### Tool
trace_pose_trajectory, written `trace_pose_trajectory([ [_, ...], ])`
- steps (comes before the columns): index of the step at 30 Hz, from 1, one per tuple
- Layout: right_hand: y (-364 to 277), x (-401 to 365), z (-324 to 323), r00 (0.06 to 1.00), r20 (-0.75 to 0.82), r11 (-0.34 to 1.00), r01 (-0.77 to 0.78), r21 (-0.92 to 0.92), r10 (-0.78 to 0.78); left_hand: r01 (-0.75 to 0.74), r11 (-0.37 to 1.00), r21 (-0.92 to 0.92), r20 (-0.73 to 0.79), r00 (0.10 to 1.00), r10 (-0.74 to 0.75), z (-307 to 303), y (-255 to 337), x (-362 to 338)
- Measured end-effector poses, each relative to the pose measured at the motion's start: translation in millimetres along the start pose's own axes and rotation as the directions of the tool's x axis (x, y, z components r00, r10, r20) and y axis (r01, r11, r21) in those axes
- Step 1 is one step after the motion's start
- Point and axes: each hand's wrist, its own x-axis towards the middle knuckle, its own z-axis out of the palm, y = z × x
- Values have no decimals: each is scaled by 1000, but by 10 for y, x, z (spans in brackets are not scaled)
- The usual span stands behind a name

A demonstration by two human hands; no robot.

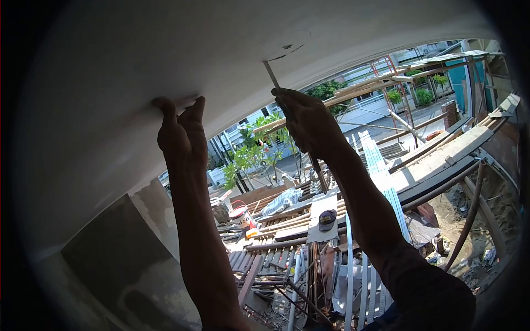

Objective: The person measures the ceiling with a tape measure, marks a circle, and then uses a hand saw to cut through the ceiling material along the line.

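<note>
Overhead spans a pale smooth ceiling panel (pixel 221 33). My left hand (pixel 183 132) is raised to it, thumb and fingers apart, with the fingertips against its surface and nothing held. My right hand (pixel 303 118) is closed around a thin flat metal blade (pixel 269 75). The blade's upper tip meets the panel at one end of a short, dark curved cut (pixel 284 55). Its lower part sticks out below my fist. Teeth on the blade are too small to make out. Beside the cut is a small dark hole (pixel 287 47) with a faint drawn curve near it.
Far below, a cap (pixel 327 220) lies on a board among stacked poles and planks. A white bucket (pixel 240 217) stands to its left. Long pale metal strips (pixel 350 265) run upward beneath my right arm. Wooden scaffolding poles (pixel 364 91) cross at the right, before a street.
</note>
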Motion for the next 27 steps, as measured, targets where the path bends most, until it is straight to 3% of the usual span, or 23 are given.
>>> trace_pose_trajectory([
  [2, -307, 68, -6, 922, 106, 849, -384, 363, 372, -7, 1000, -7, -1, 1000, 7, 17, -15, 30],
  [3, -320, 23, -34, 920, 111, 846, -390, 362, 377, 1, 1000, -14, 2, 1000, -1, -1, -14, 35],
  [6, -339, -165, -110, 966, 9, 960, -258, 111, 258, 21, 1000, -10, -14, 1000, -21, -48, -11, 30],
  [9, -574, -143, -136, 858, 194, 812, -514, 276, 477, 1, 1000, -20, -29, 1000, -2, 23, -5, 11],
  [11, -401, -120, 101, 889, 190, 843, -456, 285, 417, -8, 1000, -28, -40, 999, 7, 54, -17, 8],
  [13, -490, -231, 63, 849, 115, 795, -524, 307, 515, -7, 999, -35, -7, 1000, 6, 19, -5, 7],
  [19, -469, -238, -91, 872, 38, 765, -448, 462, 488, -6, 1000, -2, 45, 999, 6, -5, -4, 3],
  [20, -534, -223, -98, 879, 31, 809, -451, 378, 476, -5, 1000, -6, 51, 999, 6, 4, -3, 15],
  [26, -496, -248, -60, 859, 72, 760, -485, 432, 507, 46, 998, -45, -57, 997, -48, 0, -5, 2],
  [27, -497, -232, -62, 862, 71, 763, -481, 432, 502, 33, 998, -51, 33, 999, -31, -51, -12, 17],
])
